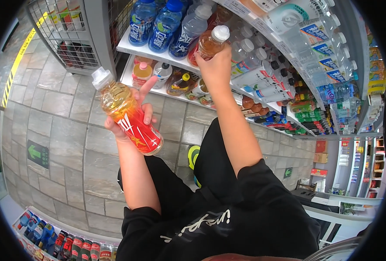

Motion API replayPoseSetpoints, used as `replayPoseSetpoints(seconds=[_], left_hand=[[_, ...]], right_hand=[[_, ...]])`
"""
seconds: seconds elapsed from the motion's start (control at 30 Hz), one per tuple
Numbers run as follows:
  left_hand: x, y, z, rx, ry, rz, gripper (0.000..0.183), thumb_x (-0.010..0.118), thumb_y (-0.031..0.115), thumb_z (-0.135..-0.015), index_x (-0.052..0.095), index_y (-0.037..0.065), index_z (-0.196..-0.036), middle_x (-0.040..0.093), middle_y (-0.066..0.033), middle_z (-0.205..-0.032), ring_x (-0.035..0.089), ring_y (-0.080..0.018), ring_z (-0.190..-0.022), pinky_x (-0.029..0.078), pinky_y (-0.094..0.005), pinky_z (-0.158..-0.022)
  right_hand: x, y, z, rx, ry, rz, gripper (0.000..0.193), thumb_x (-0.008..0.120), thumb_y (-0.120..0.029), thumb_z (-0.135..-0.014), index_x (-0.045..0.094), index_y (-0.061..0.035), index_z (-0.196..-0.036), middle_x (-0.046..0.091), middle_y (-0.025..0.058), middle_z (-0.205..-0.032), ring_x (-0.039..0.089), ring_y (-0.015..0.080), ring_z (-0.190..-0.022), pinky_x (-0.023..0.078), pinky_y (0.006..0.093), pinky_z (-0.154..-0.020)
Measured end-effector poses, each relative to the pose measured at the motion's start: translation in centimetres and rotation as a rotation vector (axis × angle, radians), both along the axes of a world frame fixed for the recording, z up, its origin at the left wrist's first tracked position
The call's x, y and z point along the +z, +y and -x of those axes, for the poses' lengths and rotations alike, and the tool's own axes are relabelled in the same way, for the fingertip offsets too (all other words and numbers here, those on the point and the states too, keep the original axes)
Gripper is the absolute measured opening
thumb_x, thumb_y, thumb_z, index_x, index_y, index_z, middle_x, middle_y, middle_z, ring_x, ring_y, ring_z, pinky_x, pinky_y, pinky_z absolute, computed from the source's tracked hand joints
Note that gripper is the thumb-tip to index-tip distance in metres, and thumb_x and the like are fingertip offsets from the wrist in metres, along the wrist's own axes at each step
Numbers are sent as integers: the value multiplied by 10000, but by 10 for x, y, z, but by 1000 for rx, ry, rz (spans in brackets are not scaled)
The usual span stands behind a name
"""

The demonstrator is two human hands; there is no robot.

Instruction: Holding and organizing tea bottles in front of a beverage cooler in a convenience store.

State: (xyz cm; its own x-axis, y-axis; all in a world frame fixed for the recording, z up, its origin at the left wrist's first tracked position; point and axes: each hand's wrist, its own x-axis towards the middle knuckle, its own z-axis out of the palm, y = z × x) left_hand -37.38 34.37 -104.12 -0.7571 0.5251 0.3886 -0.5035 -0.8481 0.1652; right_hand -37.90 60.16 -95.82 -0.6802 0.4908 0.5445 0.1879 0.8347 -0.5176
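Left hand: closed around the middle of an orange drink bottle with a red label, held tilted in the air in front of the shelving, white cap pointing up and to the left; the index finger is lifted off the label. Right hand: raised to the upper shelf, fingers clamped on the lower body of a second orange drink bottle with a white cap, which stands tilted at the shelf's front edge, touching or just beside the clear bottles with white caps to its right.

Surroundings: blue-capped bottles with blue labels stand to the left on the same shelf. The shelf below carries smaller mixed bottles. A grey tiled floor lies beneath, and a further row of bottles shows at the lower left.

Assessment: the step in hand appears to be the handling of the second bottle at the upper shelf, whether being set in or drawn out cannot be told. The next move calls for keeping that bottle upright and clear of its neighbours, while the left hand keeps the first bottle steady.
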Motion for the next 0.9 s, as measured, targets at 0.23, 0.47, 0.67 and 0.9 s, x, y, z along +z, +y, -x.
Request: replayPoseSetpoints(seconds=[0.23,0.47,0.67,0.9], left_hand=[[1,-2,2,11,-36,-43,867,828,614,-722,520,-14,-1234,298,-362,-1561,651,-214,-695,648,-441,-775],[-5,-5,5,5,-50,-58,845,828,612,-720,508,6,-1215,334,-333,-1561,645,-208,-711,630,-420,-738],[-8,-2,4,-12,-62,-95,844,824,610,-728,487,20,-1229,355,-300,-1566,635,-203,-717,616,-408,-745],[-7,-4,3,-5,-67,-95,829,813,622,-736,488,29,-1214,371,-289,-1562,637,-200,-742,609,-401,-760]], right_hand=[[6,0,1,-20,-41,-43,1003,891,-200,-744,252,106,-1455,536,335,-1327,593,446,-1211,498,459,-1013],[22,6,-1,18,-93,-64,870,871,-178,-763,328,72,-1395,626,316,-1216,650,452,-1117,532,461,-940],[28,14,2,2,-117,-26,760,872,-178,-762,418,66,-1321,654,298,-1186,670,442,-1084,543,453,-911],[79,15,2,0,-111,-221,890,870,-298,-753,387,32,-1424,649,282,-1158,611,459,-1118,522,492,-928]])
